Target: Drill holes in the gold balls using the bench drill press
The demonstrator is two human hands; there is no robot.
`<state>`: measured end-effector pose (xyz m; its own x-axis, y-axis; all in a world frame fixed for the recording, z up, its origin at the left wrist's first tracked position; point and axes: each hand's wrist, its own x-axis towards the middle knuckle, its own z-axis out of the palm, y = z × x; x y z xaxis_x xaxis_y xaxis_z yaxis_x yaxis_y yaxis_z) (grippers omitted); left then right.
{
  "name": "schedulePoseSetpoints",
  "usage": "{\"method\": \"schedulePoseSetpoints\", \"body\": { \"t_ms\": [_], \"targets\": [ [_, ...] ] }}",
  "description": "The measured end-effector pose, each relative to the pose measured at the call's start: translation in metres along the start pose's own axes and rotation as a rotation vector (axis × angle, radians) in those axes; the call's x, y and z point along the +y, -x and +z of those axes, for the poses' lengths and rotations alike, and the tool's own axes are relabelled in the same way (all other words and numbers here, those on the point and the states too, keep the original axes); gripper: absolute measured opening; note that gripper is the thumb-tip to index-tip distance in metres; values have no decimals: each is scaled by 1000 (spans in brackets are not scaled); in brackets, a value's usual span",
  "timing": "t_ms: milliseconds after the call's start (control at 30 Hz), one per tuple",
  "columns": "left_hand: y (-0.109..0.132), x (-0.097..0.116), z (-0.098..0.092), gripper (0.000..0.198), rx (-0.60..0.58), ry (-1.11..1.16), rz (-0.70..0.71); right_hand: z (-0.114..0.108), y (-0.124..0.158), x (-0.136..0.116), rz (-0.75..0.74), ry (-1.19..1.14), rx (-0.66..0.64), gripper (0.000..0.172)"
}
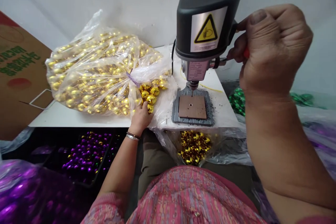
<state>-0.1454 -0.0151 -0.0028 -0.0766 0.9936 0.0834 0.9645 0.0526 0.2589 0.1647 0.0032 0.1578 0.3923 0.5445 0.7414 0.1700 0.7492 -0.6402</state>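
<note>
Beside the drill press, my left hand [141,116] is at the open mouth of a clear plastic bag [91,73], its fingers closed around a shiny faceted gold ball [150,109]; the far fingertips are partly hidden. More gold balls [151,99] spill from the bag around it. My right hand [275,42] is raised, wrapped around the feed lever of a small black drill press [207,17]; a bit of red knob [246,53] shows between the fingers. Its thin bit [191,92] stands above a brown square plate [195,107] with a small hole, on the grey base [181,121].
Dark shavings lie on the white tabletop [223,112]. Below its front edge hangs a plastic bag of gold pieces [194,147]. A cardboard box [18,70] stands at left, above a black crate with purple balls [88,154]. Green balls [237,101] lie behind at right.
</note>
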Motion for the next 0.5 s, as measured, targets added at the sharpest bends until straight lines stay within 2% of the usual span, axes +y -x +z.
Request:
{"method": "schedulePoseSetpoints", "body": {
  "t_ms": [167,333,400,500],
  "targets": [
    [0,3,5,59,154,427,-81,-1,3,-3,14,31,-21,17],
    [18,20,2,61,247,633,-60,-1,3,-7,47,36,-22,18],
    [30,30,-2,60,201,872,-34,-1,4,-7,52,9,-43,17],
    [42,48,-5,59,-83,1220,23,0,4,-9,41,-27,-56,19]
  ]
}}
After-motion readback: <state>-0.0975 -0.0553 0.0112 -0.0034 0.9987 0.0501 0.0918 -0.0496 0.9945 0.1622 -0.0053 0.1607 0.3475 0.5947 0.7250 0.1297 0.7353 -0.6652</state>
